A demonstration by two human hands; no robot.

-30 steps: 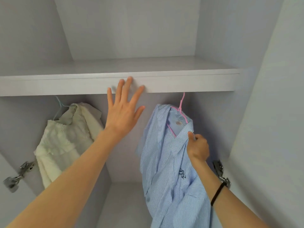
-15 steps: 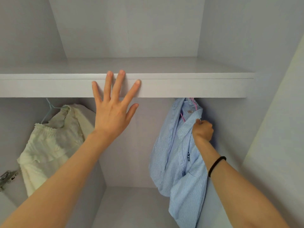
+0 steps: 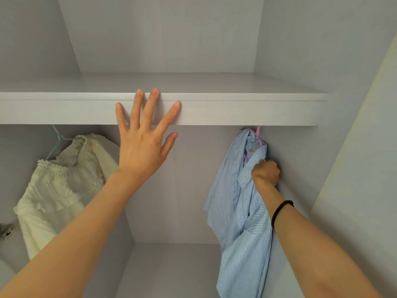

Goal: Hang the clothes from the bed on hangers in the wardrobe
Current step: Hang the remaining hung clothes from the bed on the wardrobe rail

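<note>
A blue-and-white striped shirt (image 3: 240,211) hangs on a pink hanger (image 3: 257,134) at the right of the wardrobe, just under the shelf (image 3: 247,112). My right hand (image 3: 266,173) grips the shirt near its collar, fingers curled into the fabric. The hanger's hook goes up behind the shelf's front edge and its top is hidden. My left hand (image 3: 144,134) is spread flat, fingers straight, with the fingertips against the shelf's front edge. A cream ruffled top (image 3: 60,186) hangs at the left on a light blue hanger (image 3: 56,140).
The wardrobe is pale grey, with a deep upper compartment above the shelf. A metal door hinge (image 3: 5,230) shows at the left edge. The right side wall (image 3: 354,168) stands close beside the striped shirt. The wardrobe floor (image 3: 171,269) lies below.
My right hand carried the striped shirt up and to the right, so the hanger's hook now sits behind the shelf edge. My left hand stayed spread against the shelf front.
</note>
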